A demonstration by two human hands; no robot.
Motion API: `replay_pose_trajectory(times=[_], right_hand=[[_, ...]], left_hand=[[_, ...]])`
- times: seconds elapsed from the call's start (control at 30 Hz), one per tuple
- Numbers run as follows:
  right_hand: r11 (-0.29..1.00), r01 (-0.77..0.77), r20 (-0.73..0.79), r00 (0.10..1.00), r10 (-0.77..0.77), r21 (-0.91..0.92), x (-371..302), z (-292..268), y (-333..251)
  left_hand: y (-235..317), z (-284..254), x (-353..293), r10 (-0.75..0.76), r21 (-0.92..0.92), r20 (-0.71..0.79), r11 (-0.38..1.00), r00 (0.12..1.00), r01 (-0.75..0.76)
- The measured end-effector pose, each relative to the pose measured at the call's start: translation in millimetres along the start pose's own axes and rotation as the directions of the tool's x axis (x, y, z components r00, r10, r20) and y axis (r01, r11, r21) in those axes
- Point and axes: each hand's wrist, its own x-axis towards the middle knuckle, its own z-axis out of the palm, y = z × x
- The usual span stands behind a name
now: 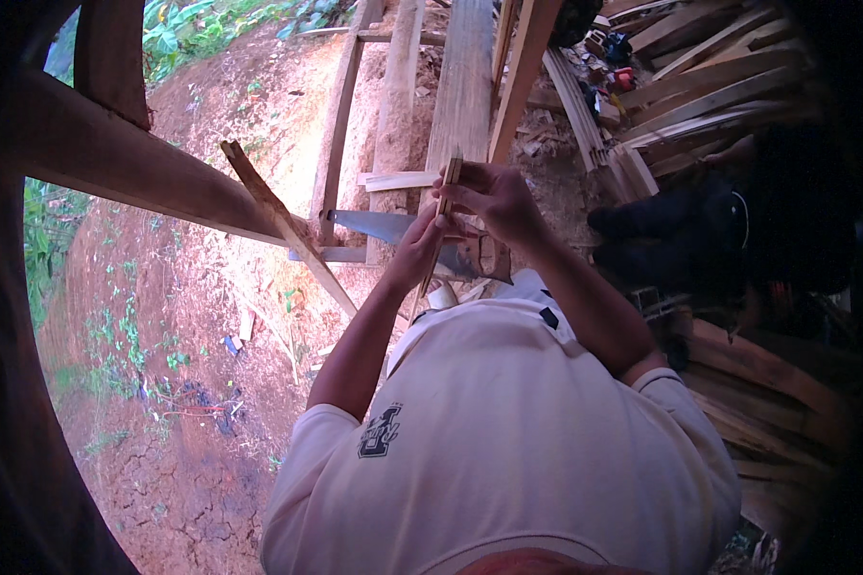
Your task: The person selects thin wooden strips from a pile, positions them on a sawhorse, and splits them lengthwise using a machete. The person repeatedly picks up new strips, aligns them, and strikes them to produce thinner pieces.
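Both my hands grip a thin wooden strip (450,182), held upright in front of my body. My left hand (419,251) is closed round its lower part, while my right hand (494,199) pinches it near the top end. Just beyond and below my hands, a handsaw (374,224) lies across the wooden planks; its blade points left and its wooden handle (495,261) sits below my right hand. A short pale piece of wood (399,181) rests crosswise on the planks, close to the strip's upper part.
Long planks (463,77) run away from me. A thick timber beam (163,172) crosses at the left, with a broken-ended stick (283,220) leaning by it. Stacked boards (710,96) fill the far right. A person's dark-clothed legs (671,230) are on the right. Reddish soil (153,383) lies left.
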Motion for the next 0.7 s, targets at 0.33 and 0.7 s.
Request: replay_pose_trajectory(times=[0.33,0.7], right_hand=[[0.994,-0.017,-0.021,1.0,0.019,0.106,-0.4,-4.3,10.1],[0.997,0.008,0.039,0.999,-0.011,0.071,12.7,8.9,9.0]], left_hand=[[-1.1,-6.3,5.9,-0.128,0.015,0.052,0.992,0.99,0.128],[11.6,2.9,5.6,0.213,0.5,-0.051,0.851,0.976,-0.16]])
